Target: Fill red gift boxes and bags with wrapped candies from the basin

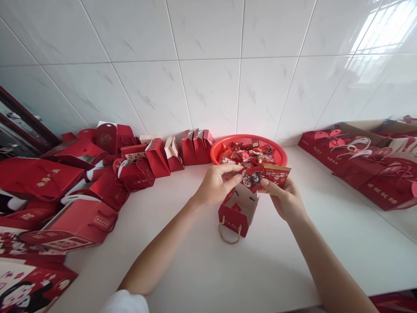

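Observation:
A red packet with gold edges and white characters [277,174] is gripped in my right hand [288,201], the thumb lying over its lower part. Close beside it my left hand [213,184] pinches a red-and-white wrapped candy [247,178] at its left end. Another candy with a dark round centre [257,176] shows between the two hands. Just below them stands a small open red gift box [232,220] with a rope handle hanging at its front. Inside the box a red piece is partly visible. Behind my hands, a red plastic basket [282,153] holds many wrapped candies.
Red and pink gift boxes [106,219] crowd the left side of the white counter [195,261]. Several small upright boxes [157,157] line the tiled wall [208,95]. To the right is a group of larger red boxes [361,174] with ribbons.

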`<state>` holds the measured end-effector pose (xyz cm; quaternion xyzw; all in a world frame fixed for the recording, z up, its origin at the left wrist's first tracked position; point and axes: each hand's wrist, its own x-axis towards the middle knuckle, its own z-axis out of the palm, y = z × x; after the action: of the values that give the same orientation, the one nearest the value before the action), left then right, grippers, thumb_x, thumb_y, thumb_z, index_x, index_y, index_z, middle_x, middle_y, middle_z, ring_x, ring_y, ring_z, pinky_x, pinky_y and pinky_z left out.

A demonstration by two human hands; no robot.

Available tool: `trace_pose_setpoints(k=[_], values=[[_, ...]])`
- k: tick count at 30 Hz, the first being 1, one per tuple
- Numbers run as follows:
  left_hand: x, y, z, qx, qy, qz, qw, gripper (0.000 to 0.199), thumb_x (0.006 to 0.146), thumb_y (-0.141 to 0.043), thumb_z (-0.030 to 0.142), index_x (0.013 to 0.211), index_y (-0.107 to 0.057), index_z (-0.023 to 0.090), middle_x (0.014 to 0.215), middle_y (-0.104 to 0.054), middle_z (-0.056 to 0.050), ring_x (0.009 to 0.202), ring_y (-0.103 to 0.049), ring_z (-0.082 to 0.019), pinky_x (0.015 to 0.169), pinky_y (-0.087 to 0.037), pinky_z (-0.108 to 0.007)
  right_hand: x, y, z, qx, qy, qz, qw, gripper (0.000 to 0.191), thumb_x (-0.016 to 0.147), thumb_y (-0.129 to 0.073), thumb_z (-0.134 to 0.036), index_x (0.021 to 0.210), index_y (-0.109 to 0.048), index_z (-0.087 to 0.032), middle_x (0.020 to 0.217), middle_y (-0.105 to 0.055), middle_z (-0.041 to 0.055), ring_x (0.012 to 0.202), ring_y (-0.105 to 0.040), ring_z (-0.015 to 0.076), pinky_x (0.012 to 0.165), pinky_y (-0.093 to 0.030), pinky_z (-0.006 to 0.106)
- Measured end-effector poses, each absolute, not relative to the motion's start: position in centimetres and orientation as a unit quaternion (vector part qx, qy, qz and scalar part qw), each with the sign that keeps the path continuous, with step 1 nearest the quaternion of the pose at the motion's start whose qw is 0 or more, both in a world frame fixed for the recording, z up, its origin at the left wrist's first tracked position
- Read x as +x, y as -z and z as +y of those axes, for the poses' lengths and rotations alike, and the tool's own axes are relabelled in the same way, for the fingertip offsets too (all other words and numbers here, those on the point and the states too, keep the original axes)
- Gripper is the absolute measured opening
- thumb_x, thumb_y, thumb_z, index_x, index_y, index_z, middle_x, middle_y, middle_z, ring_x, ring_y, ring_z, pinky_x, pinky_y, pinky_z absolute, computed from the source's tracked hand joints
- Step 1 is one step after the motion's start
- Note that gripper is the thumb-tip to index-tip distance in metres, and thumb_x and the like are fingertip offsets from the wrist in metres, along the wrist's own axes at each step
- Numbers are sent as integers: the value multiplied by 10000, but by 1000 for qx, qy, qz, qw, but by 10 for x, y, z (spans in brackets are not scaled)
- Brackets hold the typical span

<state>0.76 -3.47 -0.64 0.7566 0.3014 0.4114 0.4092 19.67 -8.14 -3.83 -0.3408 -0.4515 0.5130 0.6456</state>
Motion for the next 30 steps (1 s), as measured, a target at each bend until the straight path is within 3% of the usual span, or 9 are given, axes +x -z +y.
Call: trace_pose_setpoints(k=[9, 15, 18, 25, 27, 30], values=[[-3, 0, -39, 876, -235, 303, 293, 272, 816, -627, 121, 1012, -788, 221, 1019, -786, -27, 919, -721, -207, 789, -572, -292, 204, 39, -76, -339, -488, -419, 687, 316, 702, -864, -382, 953, -764, -219, 999, -789, 69, 910, -747, 278, 819, -611, 401], [-1, 2, -37, 848, -314, 318, 285, 258, 898, -603, 217, 1118, -738, 198, 1101, -759, -54, 1003, -701, -207, 888, -563, -323, 201, 41, -79, -342, -488, -457, 660, 269, 703, -872, -391, 868, -764, -208, 835, -777, 38, 720, -716, 206, 670, -602, 331], [-1, 2, -37, 819, -360, 307, 324, 370, 890, -647, 287, 1248, -672, 196, 1226, -716, -72, 1103, -673, -220, 957, -553, -342, 202, 46, -79, -353, -474, -491, 639, 224, 737, -854, -376, 841, -764, -200, 769, -759, 26, 656, -682, 181, 611, -580, 310], [0, 2, -40, 796, -339, 330, 377, 504, 844, -716, 395, 1304, -629, 209, 1113, -726, -61, 1079, -672, -228, 961, -551, -364, 199, 48, -78, -383, -425, -506, 646, 289, 721, -864, -380, 934, -770, -208, 881, -775, 41, 770, -703, 214, 661, -593, 333], [-3, 0, -40, 811, -299, 351, 360, 492, 806, -746, 380, 1258, -641, 218, 1109, -714, -55, 1067, -668, -235, 932, -552, -362, 200, 47, -79, -392, -417, -507, 644, 277, 717, -864, -385, 900, -766, -202, 829, -766, 38, 720, -693, 207, 629, -586, 327], [-7, -1, -39, 843, -220, 382, 308, 281, 762, -748, 324, 1007, -672, 209, 1037, -686, -45, 959, -672, -233, 808, -554, -340, 202, 42, -82, -415, -404, -533, 617, 273, 727, -853, -391, 892, -763, -194, 812, -761, 44, 691, -688, 203, 615, -577, 320]])
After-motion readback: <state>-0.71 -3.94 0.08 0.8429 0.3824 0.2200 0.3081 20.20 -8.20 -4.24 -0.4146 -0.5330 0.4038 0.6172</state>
